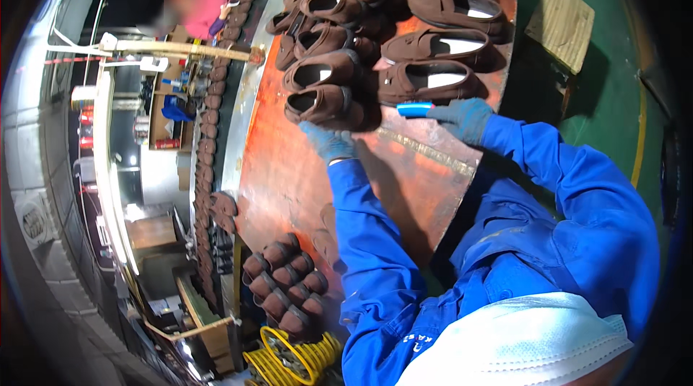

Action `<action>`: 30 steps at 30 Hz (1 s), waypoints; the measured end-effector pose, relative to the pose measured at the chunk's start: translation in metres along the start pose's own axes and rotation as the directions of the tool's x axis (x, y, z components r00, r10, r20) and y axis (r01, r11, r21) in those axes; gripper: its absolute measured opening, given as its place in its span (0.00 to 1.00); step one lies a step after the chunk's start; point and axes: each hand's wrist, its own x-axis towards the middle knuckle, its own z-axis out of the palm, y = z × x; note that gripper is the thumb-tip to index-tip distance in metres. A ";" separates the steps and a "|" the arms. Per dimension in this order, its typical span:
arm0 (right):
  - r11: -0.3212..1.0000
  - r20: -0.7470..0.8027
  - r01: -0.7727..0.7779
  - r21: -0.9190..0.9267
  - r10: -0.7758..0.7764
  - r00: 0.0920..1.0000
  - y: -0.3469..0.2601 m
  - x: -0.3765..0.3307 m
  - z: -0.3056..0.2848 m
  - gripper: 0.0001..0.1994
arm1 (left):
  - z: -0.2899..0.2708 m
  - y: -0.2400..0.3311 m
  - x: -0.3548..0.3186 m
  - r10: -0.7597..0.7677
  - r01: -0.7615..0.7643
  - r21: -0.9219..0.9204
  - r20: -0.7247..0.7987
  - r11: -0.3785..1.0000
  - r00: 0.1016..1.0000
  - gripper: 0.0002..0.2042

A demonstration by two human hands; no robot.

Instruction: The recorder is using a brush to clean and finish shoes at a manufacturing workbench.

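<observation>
1. Currently clasping one blue-and-white tool (415, 110) in right hand (464, 120), over table (274, 148).
2. Touching one brown shoe (322, 106) on table with left hand (330, 143); cannot tell grip.
3. Along table's right edge: five loafers (462, 84).

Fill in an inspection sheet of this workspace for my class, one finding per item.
Surface: orange-red worktop, visibly worn.
Job's things: brown loafers in a right-hand row with white insoles; blue-and-white tool, exact kind unclear.
Clutter: overlapping brown shoes crowd the worktop's left side.
Hands: gloved right hand grips the tool; gloved left hand is at the nearest left-side shoe.
Cables: white lines, probably cables, upper left.
Surroundings: green floor, wooden stool, co-worker in pink.
</observation>
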 end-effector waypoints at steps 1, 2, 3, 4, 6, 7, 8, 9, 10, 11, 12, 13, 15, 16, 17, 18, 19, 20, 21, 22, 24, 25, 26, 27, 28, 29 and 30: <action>1.000 -0.072 0.010 -0.006 -0.010 0.997 0.012 -0.001 0.003 0.23 | 0.026 0.006 -0.007 -0.249 0.211 -0.526 -0.002 0.824 0.969 0.27; 0.997 -0.109 0.059 0.042 -0.054 0.993 0.005 0.009 -0.002 0.24 | 0.011 0.001 -0.024 -0.214 0.198 -0.225 -0.049 0.954 0.976 0.28; 0.995 -0.130 0.098 -0.011 -0.099 0.987 0.001 0.021 -0.003 0.23 | -0.008 -0.008 -0.055 -0.197 0.207 0.105 -0.100 0.973 0.975 0.28; 0.999 -0.160 0.035 0.035 -0.029 0.987 0.034 0.025 0.010 0.23 | 0.025 -0.009 -0.091 -0.030 0.058 0.513 -0.063 0.856 0.998 0.29; 0.997 -0.242 0.007 0.071 0.010 0.970 0.056 0.025 0.000 0.20 | 0.109 0.032 -0.145 0.002 0.045 0.690 -0.067 0.722 0.998 0.31; 0.998 -0.205 -0.026 0.052 0.036 0.978 0.070 0.031 -0.005 0.20 | 0.133 0.056 -0.167 -0.098 0.173 0.506 -0.171 0.845 0.980 0.33; 0.988 -0.168 -0.051 0.149 0.076 0.983 0.079 0.039 -0.010 0.20 | 0.134 0.075 -0.193 -0.108 0.214 0.516 -0.228 0.830 0.968 0.33; 0.985 -0.137 -0.059 0.161 0.081 0.987 0.090 0.044 -0.015 0.19 | 0.135 0.090 -0.216 -0.150 0.239 0.560 -0.200 0.794 0.968 0.35; 0.985 -0.151 -0.061 0.163 0.086 0.985 0.107 0.048 -0.014 0.20 | 0.133 0.100 -0.234 -0.192 0.252 0.599 -0.162 0.760 0.968 0.37; 0.983 -0.277 0.058 0.175 -0.008 0.961 0.127 0.053 -0.009 0.20 | 0.122 0.107 -0.251 -0.193 0.273 0.601 -0.195 0.751 0.962 0.37; 0.969 -0.298 0.120 0.217 -0.051 0.953 0.135 0.058 -0.007 0.19 | 0.104 0.115 -0.268 -0.001 0.152 0.795 -0.188 0.588 0.982 0.38; 0.951 -0.325 0.173 0.254 -0.085 0.942 0.141 0.059 -0.006 0.19 | 0.089 0.123 -0.285 0.174 0.047 0.930 -0.117 0.364 0.978 0.39; 0.962 -0.291 0.159 0.220 -0.091 0.952 0.148 0.055 -0.005 0.19 | 0.061 0.148 -0.309 0.151 0.252 0.964 -0.262 0.084 0.953 0.39; 0.974 -0.273 0.134 0.182 -0.081 0.959 0.149 0.054 -0.004 0.19 | 0.051 0.157 -0.315 0.153 0.260 0.962 -0.270 0.086 0.951 0.39; 0.975 -0.274 0.138 0.176 -0.086 0.958 0.143 0.050 -0.006 0.19 | 0.045 0.166 -0.319 0.122 0.340 0.927 -0.323 -0.157 0.938 0.38; 0.990 -0.254 0.063 0.126 -0.029 0.967 0.133 0.046 -0.006 0.20 | 0.039 0.172 -0.322 0.106 0.389 0.833 -0.379 -0.393 0.919 0.37; 0.997 -0.243 -0.017 0.072 0.034 0.969 0.124 0.043 -0.007 0.21 | 0.034 0.172 -0.326 0.113 0.387 0.838 -0.373 -0.384 0.921 0.37; 0.998 -0.273 0.032 0.060 -0.014 0.962 0.118 0.039 -0.007 0.22 | 0.026 0.168 -0.330 -0.005 0.437 0.857 -0.455 -0.273 0.890 0.34; 0.998 -0.240 -0.059 0.001 0.057 0.969 0.104 0.035 -0.007 0.22 | 0.017 0.162 -0.332 -0.135 0.487 0.857 -0.509 -0.167 0.850 0.31; 1.000 -0.348 0.027 0.013 -0.021 0.937 0.108 0.031 0.004 0.21 | 0.013 0.157 -0.331 -0.030 0.397 0.904 -0.406 -0.161 0.913 0.23; 0.998 -0.402 0.035 -0.053 -0.053 0.914 0.105 0.025 0.014 0.20 | 0.004 0.140 -0.328 0.030 0.317 0.945 -0.316 -0.079 0.948 0.22; 0.991 -0.358 -0.052 -0.120 0.006 0.934 0.094 0.019 0.011 0.20 | 0.002 0.134 -0.325 0.084 0.257 0.966 -0.254 -0.022 0.964 0.21; 0.997 -0.412 -0.005 -0.080 -0.029 0.911 0.100 0.014 0.011 0.19 | 0.004 0.128 -0.317 0.091 0.208 0.978 -0.209 0.022 0.974 0.22; 0.992 -0.377 -0.093 -0.080 0.057 0.924 0.096 0.012 0.007 0.19 | 0.005 0.123 -0.310 0.090 0.158 0.986 -0.162 0.046 0.983 0.22; 0.997 -0.318 -0.070 -0.034 0.056 0.946 0.076 0.028 0.016 0.18 | 0.001 0.126 -0.312 0.138 0.207 0.977 -0.211 0.048 0.968 0.22; 0.996 -0.372 -0.084 -0.035 0.065 0.926 0.094 0.014 0.012 0.18 | 0.014 0.114 -0.293 0.151 0.181 0.979 -0.194 0.098 0.969 0.23; 0.998 -0.375 -0.057 0.000 0.053 0.926 0.092 0.012 0.010 0.18 | 0.017 0.110 -0.281 0.122 0.192 0.980 -0.198 0.058 0.973 0.24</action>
